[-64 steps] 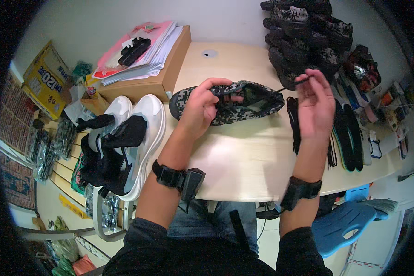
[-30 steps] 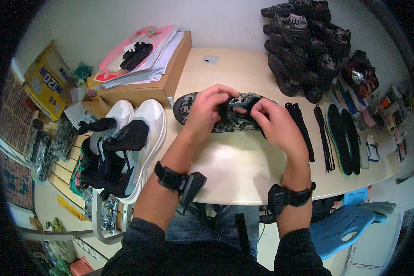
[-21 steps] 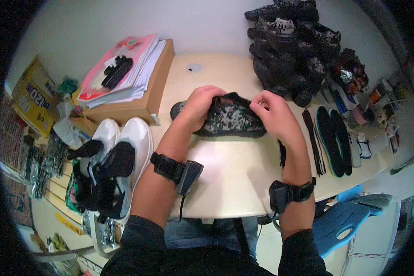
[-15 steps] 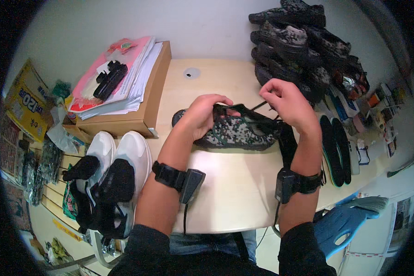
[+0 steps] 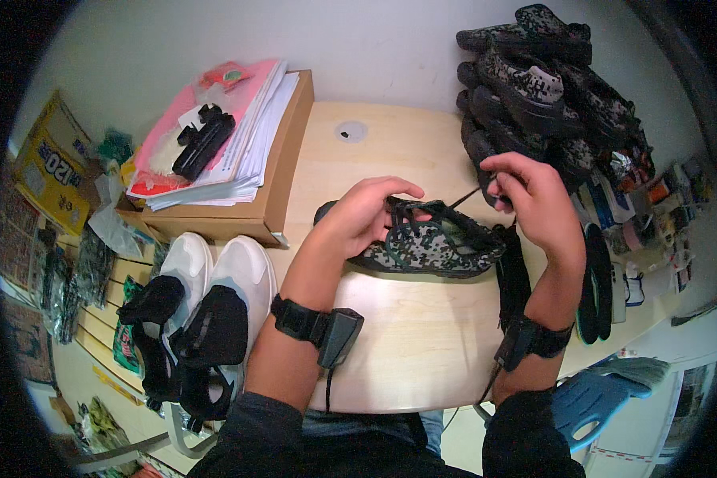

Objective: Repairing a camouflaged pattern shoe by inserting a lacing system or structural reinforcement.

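A camouflage lace-up shoe (image 5: 434, 251) lies on the table, its toe pointing left and its open collar to the right. My left hand (image 5: 366, 213) grips it around the lacing, with fingertips partly hidden behind the eyelets. Up and to the right of the collar, my right hand (image 5: 534, 195) pinches a dark shoelace (image 5: 466, 197), which runs taut from the shoe to the fingers. Beside the heel, partly under my right forearm, lies a long black item (image 5: 513, 267) whose kind I cannot make out.
A pile of camouflage shoes (image 5: 534, 88) stands at the back right. Dark insoles (image 5: 596, 287) lie right of my forearm. At left are white-and-black sneakers (image 5: 243, 267) and a cardboard box (image 5: 283, 175) bearing papers and a black device (image 5: 205, 143). A blue stool (image 5: 585, 406) stands lower right.
My right hand has drawn the lace up and tightened it, its fingers now more curled. The shoe sits flatter on the table. The whole view has shifted slightly.
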Demonstrator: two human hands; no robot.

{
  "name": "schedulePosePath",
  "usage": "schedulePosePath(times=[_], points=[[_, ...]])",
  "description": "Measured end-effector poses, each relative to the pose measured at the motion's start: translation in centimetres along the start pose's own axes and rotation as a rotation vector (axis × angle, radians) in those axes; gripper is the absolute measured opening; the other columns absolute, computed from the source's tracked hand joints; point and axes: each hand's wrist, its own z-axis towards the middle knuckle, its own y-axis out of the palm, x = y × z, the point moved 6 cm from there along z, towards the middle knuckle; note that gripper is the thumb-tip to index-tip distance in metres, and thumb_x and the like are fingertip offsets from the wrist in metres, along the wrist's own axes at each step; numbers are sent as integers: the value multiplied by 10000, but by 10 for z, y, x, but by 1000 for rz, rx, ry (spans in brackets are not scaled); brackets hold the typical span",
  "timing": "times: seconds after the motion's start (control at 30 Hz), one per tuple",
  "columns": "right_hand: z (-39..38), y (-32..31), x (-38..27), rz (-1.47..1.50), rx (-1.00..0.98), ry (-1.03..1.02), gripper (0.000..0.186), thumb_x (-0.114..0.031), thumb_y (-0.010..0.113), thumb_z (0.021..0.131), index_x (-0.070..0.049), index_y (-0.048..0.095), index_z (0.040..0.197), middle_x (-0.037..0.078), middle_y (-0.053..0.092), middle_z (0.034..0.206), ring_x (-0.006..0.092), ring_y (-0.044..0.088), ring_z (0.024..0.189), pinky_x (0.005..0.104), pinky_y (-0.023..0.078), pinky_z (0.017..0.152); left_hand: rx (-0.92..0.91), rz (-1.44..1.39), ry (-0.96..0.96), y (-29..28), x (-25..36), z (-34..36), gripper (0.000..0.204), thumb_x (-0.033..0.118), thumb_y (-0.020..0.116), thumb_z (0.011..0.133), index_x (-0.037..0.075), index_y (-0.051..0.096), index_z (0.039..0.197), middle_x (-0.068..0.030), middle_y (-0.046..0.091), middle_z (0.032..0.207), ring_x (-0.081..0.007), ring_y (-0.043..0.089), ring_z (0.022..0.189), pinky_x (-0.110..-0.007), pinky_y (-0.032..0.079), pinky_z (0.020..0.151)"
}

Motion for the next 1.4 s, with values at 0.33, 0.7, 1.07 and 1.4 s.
schedulePosePath(times=[0.33,0.7,1.07,1.4], points=[[-14,1,-51,-18,359,-585,124,9,555,830,18,641,919,169,649,841,298,647,767,331,503,691,1,347,114,14,7,-5,208,98,561,875,32,601,1068,-61,660,905,-106,616,723,-240,494,608],[-8,-4,-41,-4,409,-618,112,0,570,823,13,640,908,169,646,848,316,641,770,346,498,681,-26,414,99,21,8,-12,241,50,672,810,47,604,1041,-29,639,877,-113,612,762,-248,502,687],[-1,42,-28,-134,32,-643,276,-3,583,761,10,610,1036,192,613,1037,364,583,968,396,474,838,-48,294,138,14,7,-7,95,140,598,888,50,601,918,-25,625,884,-119,586,820,-256,471,739],[-2,63,-37,-168,14,-619,158,-5,594,780,19,635,931,178,623,899,356,588,855,382,475,743,-62,265,190,5,14,-12,85,150,566,903,70,584,883,-28,618,864,-136,582,811,-276,470,745]])
